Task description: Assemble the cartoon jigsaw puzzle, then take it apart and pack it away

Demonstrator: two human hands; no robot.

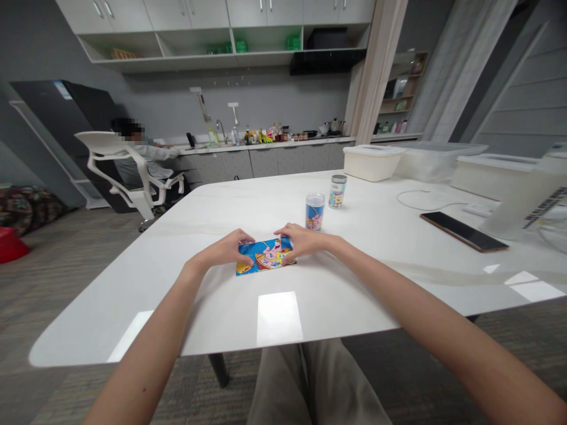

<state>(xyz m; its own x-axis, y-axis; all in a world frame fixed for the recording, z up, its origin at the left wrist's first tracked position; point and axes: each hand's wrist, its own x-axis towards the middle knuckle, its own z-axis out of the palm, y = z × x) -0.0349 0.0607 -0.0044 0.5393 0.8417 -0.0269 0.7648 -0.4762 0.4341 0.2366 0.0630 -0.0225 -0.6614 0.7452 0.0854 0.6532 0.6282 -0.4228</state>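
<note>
Blue cartoon-print packet lies flat on white table, nr centre.

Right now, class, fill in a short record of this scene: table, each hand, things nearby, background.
Table: white, glossy
Left hand: holds the packet by its left end
Right hand: holds its right end
Packet: cartoon print, lying flat on the table
Nearby: cup, jar, phone, tubs
Background: a person seated at a counter

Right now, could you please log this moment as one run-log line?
left hand: grips left end of cartoon packet | right hand: grips right end | packet: flat on white table | nearest jar: beyond right hand, untouched
</note>
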